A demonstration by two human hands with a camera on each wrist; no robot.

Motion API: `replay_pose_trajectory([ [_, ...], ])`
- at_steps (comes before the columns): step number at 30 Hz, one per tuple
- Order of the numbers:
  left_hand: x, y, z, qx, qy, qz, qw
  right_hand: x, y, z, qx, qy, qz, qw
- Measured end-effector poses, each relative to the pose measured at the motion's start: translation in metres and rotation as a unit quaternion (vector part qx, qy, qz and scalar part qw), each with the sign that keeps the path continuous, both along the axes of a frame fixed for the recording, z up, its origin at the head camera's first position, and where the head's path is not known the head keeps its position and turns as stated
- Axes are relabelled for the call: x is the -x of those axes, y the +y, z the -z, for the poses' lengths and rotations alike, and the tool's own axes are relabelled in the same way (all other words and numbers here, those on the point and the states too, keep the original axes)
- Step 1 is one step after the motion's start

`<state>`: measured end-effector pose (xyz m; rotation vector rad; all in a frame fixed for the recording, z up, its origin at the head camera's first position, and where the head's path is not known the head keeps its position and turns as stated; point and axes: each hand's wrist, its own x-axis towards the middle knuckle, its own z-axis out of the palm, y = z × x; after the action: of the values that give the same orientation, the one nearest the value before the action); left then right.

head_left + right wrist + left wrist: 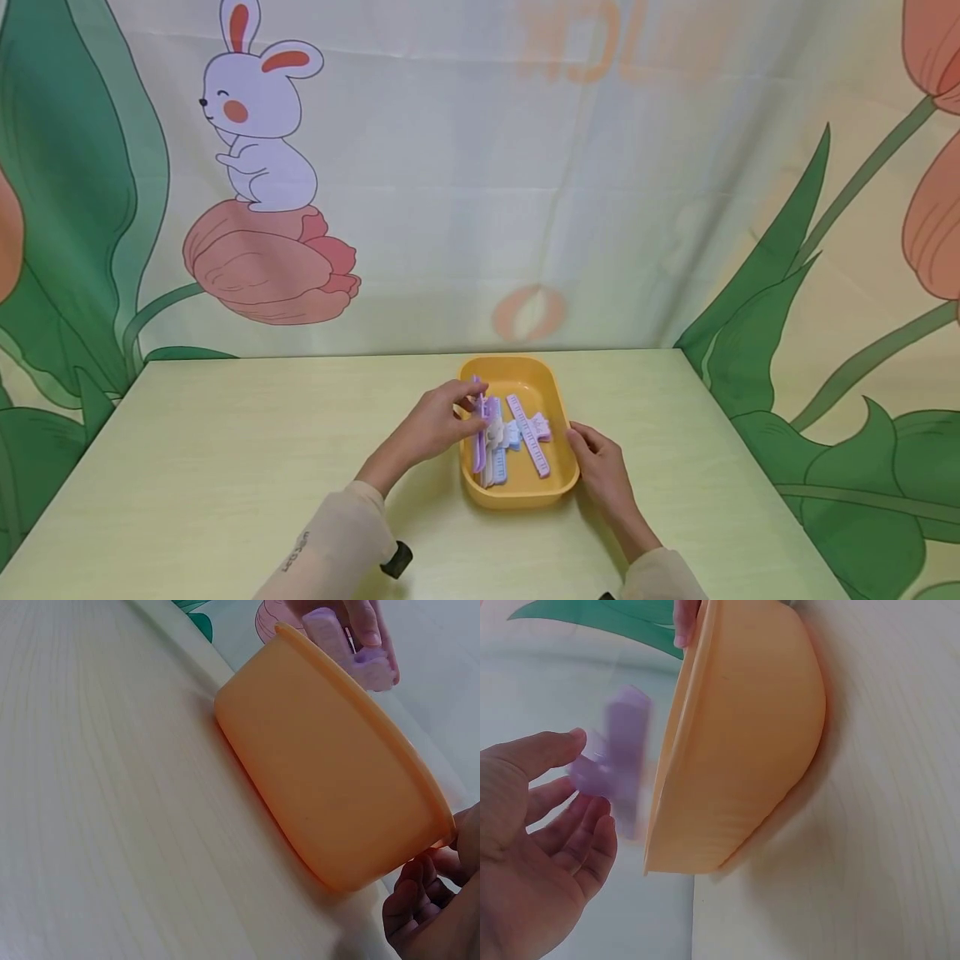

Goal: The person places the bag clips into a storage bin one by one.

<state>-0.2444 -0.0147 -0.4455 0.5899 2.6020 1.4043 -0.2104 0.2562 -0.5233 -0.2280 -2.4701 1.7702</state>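
My left hand (433, 427) pinches a purple ruler (479, 454) with a shaped ornament on its side, over the left side of a yellow plastic basin (517, 500). In the left wrist view the purple ruler (628, 739) stands on edge between thumb and fingers, just off the basin's rim. My right hand (604, 468) grips the basin's right rim, thumb on top and fingers curled beneath. Inside the basin lie a pink-lilac ruler (529, 440) set diagonally, a blue ruler (500, 465) and pale ornamented pieces, partly hidden by the left hand's ruler.
The basin stands on a light wooden table (247, 475), near its back edge. Behind hangs a cloth backdrop (450, 167) printed with a rabbit, tulips and leaves. A black wrist strap part (397, 559) shows by the left sleeve.
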Motion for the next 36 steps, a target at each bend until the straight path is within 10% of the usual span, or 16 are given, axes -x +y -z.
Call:
replay_pose_trajectory([
  [29,-0.004,-0.015,-0.003,0.008,0.021,-0.034,0.9992,0.001,0.005,-0.011,0.025,-0.018,-0.004,0.9995],
  [36,-0.004,-0.02,-0.004,0.016,0.045,-0.055,0.9973,0.001,0.005,-0.022,-0.064,0.02,-0.021,0.9975],
])
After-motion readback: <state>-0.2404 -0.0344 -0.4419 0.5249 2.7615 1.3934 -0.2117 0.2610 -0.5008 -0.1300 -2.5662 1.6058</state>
